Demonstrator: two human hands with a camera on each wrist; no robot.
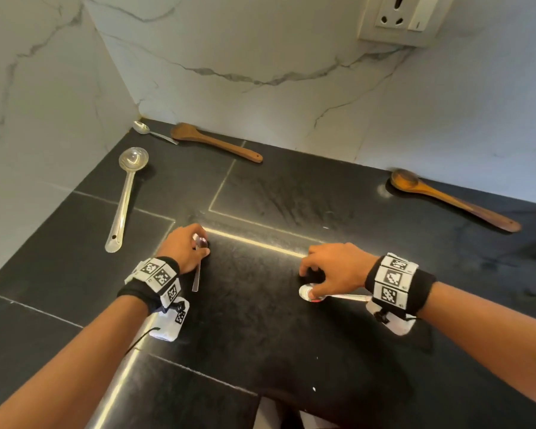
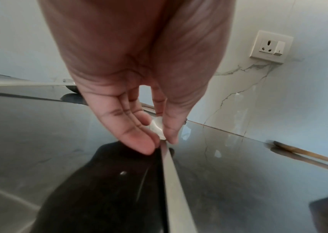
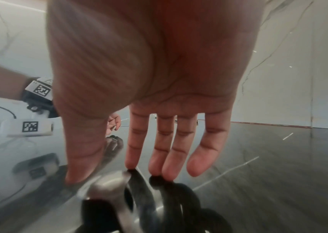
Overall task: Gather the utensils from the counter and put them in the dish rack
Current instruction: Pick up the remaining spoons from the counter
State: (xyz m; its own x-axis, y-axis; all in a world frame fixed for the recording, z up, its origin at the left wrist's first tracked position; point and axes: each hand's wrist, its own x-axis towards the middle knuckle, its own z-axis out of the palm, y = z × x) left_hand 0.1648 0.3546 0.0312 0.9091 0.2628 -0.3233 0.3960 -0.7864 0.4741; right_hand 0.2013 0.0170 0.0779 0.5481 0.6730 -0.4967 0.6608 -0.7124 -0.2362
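Note:
My left hand (image 1: 203,246) pinches a small steel spoon (image 1: 197,270) at its neck, bowl up front and handle trailing back toward the wrist. In the left wrist view the thumb and fingers of that hand (image 2: 162,141) close on the neck, and the handle (image 2: 172,189) runs toward the camera. My right hand (image 1: 307,283) sits over a second steel spoon (image 1: 338,297) that lies flat on the black counter (image 1: 276,335). Its thumb rests on the bowl (image 3: 109,181), and the straight fingertips (image 3: 132,164) touch the counter just past it. The dish rack is out of view.
A steel ladle (image 1: 124,199) lies at the left. A small steel spoon (image 1: 152,131) and a wooden spatula (image 1: 214,140) lie by the back wall. A wooden spoon (image 1: 446,199) lies at the right. A wall socket (image 1: 399,17) sits above on the marble.

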